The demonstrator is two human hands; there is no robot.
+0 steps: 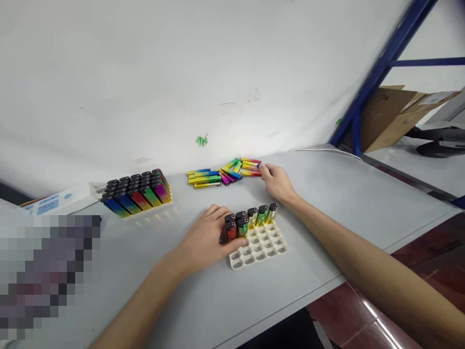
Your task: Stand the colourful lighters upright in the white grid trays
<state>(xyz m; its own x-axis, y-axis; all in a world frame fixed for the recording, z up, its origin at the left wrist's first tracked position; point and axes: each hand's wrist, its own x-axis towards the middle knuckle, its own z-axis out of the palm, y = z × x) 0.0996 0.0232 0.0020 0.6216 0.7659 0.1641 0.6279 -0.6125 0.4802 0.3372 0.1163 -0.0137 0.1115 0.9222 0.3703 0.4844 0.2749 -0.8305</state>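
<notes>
a pale tray (259,261) is set on the bench (203,305), with seven upright lighters (262,218) seated toward its far side and its near cells left bare. the left hand (205,237) is laid around the left end of that group, its thumb stretched across the front; whether any lighter is clasped in this grip cannot be told. the right hand (279,185) is extended to the loose lighters (231,170) heaped by the wall (163,87), its grip narrowed at their red ends; whether one is pinched there cannot be told. farther left, a second tray (160,207) is packed with standing lighters (140,198).
</notes>
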